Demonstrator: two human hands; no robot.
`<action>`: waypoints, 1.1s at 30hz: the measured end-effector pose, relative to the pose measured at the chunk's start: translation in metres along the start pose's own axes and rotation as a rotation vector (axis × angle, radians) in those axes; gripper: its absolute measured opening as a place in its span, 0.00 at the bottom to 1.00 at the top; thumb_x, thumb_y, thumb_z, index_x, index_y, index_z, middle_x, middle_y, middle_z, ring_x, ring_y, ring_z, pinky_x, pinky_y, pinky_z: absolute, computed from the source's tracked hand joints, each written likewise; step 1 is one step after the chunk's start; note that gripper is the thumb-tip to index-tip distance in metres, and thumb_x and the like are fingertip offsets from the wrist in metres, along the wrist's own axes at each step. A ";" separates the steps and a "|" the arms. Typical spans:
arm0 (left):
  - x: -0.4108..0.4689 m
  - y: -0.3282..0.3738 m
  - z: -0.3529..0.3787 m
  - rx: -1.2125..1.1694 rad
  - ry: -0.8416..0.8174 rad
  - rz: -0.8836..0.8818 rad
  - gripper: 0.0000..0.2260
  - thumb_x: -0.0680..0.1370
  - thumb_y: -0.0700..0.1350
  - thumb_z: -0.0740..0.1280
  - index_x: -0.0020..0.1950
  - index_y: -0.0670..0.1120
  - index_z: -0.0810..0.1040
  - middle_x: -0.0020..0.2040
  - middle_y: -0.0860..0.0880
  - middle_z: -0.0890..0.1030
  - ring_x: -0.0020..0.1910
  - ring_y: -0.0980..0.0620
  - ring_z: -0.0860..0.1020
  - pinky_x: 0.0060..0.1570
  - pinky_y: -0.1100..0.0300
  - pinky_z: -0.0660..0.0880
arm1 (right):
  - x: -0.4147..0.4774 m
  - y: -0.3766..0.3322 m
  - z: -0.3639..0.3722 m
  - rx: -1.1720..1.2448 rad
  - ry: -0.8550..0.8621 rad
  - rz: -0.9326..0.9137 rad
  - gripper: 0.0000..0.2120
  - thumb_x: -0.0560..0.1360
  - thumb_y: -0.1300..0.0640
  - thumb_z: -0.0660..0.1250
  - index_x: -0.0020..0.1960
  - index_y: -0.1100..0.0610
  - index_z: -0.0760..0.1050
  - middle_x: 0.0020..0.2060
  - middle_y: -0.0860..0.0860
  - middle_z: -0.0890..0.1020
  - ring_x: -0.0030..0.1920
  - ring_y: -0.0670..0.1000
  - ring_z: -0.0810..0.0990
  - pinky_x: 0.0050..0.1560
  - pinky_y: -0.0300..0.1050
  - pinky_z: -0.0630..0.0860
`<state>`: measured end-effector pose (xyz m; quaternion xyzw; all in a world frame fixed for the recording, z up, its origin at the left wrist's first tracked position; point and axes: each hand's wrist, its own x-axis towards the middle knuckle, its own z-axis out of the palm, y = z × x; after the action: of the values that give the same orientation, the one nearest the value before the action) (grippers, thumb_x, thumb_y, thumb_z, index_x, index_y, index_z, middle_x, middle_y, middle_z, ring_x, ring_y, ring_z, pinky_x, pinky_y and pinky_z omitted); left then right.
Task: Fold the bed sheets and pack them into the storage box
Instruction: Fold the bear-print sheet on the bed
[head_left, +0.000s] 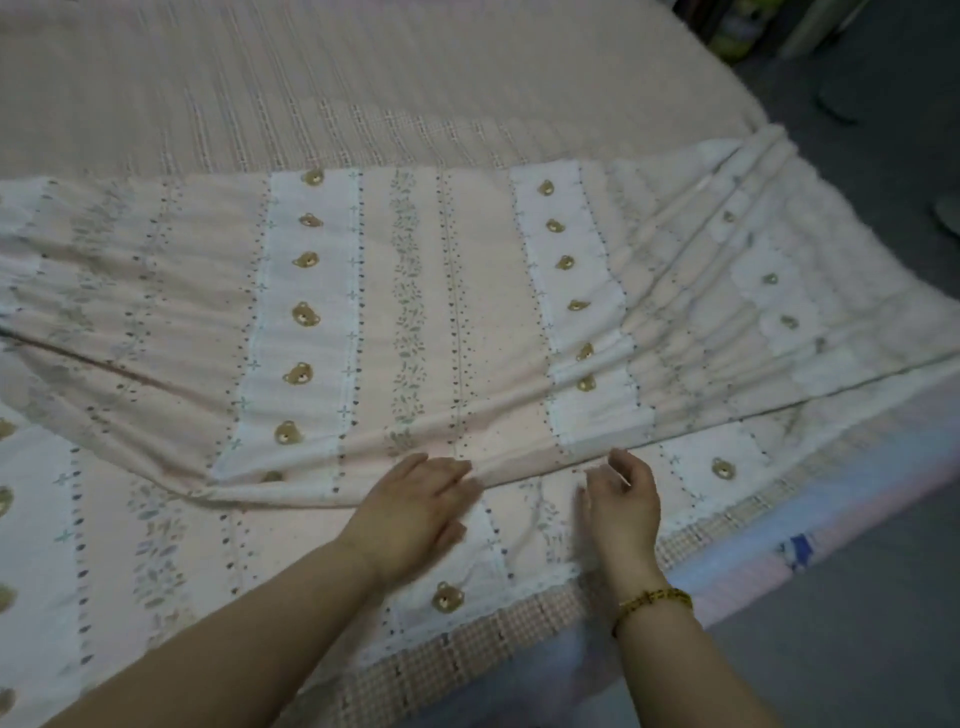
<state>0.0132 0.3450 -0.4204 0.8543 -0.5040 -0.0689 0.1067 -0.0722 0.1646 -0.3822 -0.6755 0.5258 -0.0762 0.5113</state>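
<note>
A pink and white striped bed sheet (405, 312) printed with small bear heads lies spread across the bed, its upper layer folded over toward me and rumpled into long creases on the right. My left hand (415, 512) lies flat on the sheet with fingers straight, touching the folded edge. My right hand (621, 501), with a beaded bracelet on its wrist, hovers at that same edge a little to the right, fingers loosely curled, holding nothing that I can see. No storage box is in view.
The bed (311, 104) has a pink checked cover that stretches away behind the sheet. Its near edge (753, 551) runs diagonally at the lower right, with grey floor (857, 649) beyond. Dark clutter (737, 31) stands at the top right corner.
</note>
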 end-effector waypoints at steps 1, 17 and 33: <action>0.014 0.009 0.004 0.003 -0.027 0.004 0.19 0.67 0.55 0.60 0.49 0.49 0.84 0.47 0.50 0.84 0.43 0.53 0.83 0.42 0.57 0.79 | 0.008 -0.002 -0.012 0.069 0.001 0.069 0.17 0.78 0.63 0.59 0.66 0.62 0.67 0.59 0.55 0.73 0.58 0.53 0.73 0.63 0.45 0.69; 0.144 0.084 0.005 -0.158 0.233 -0.456 0.09 0.74 0.41 0.65 0.43 0.39 0.83 0.37 0.42 0.82 0.34 0.40 0.80 0.30 0.65 0.64 | 0.216 -0.012 -0.149 0.804 -0.044 0.416 0.25 0.78 0.56 0.63 0.72 0.59 0.62 0.65 0.58 0.72 0.62 0.57 0.73 0.63 0.54 0.72; 0.246 0.189 0.056 0.088 0.221 -0.160 0.27 0.50 0.45 0.80 0.48 0.45 0.83 0.40 0.49 0.84 0.35 0.49 0.82 0.36 0.60 0.78 | 0.201 -0.004 -0.187 0.732 -0.129 0.321 0.10 0.79 0.55 0.60 0.57 0.60 0.69 0.42 0.55 0.77 0.40 0.52 0.79 0.33 0.39 0.79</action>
<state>-0.0410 0.0346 -0.4298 0.8981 -0.4219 0.0395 0.1180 -0.1018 -0.1088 -0.3791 -0.3617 0.5295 -0.1348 0.7555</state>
